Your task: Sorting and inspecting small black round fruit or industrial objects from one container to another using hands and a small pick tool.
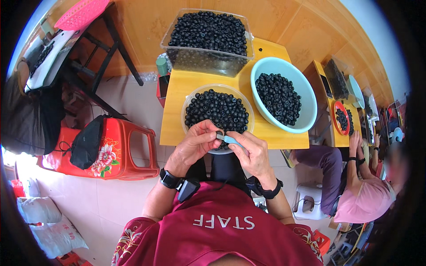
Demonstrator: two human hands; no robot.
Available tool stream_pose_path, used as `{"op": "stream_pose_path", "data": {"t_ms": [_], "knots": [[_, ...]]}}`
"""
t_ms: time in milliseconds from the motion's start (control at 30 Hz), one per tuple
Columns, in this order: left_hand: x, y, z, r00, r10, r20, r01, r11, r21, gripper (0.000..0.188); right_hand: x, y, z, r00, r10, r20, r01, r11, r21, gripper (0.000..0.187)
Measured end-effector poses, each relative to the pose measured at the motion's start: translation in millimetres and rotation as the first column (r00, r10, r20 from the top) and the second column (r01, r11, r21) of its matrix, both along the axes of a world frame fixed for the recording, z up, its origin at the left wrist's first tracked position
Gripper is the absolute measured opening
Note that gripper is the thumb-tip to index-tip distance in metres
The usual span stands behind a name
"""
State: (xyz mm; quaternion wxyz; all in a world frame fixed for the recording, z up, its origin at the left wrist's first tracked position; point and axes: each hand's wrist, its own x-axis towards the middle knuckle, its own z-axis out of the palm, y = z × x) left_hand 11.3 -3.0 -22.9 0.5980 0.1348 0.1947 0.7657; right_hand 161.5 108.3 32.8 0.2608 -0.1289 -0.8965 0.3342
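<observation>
My left hand [194,144] pinches a small round black piece [219,133], bead-like with a hole, between thumb and fingertips. In my right hand [253,155] is a small knife-like tool with a light blue handle [231,140]. Its short metal blade touches or nearly touches the black piece; fingertips hide part of the contact. Both hands are over the near rim of a round clear tub [251,116], which holds a heap of similar black pieces [216,107].
On the yellow table [284,141], a clear rectangular bin [208,63] and a light blue basin [308,104] hold more black pieces. A red stool [137,155] carries a black bag at left. At right, another person [366,199] sits by a table with a red bowl [338,106].
</observation>
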Motion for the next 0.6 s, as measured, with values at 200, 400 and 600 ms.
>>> {"op": "stream_pose_path", "data": {"t_ms": [200,400,600], "knots": [[-3.2,-9.7,9.4,0.992,-0.125,-0.004,0.124,0.985,0.117,0.008,-6.6,28.6,-38.9,0.991,-0.127,-0.048,0.129,0.991,0.038,0.019],[-3.3,-9.0,3.8,0.999,-0.017,-0.036,0.018,1.000,0.005,0.011,-6.7,12.5,-21.2,0.990,-0.075,-0.119,0.040,0.960,-0.276,0.023],[1.4,-4.9,6.7,0.996,0.005,-0.085,-0.011,0.998,-0.063,0.013,-16.0,-9.3,-0.2,0.999,0.021,-0.038,-0.041,0.770,-0.637,0.024]]}}
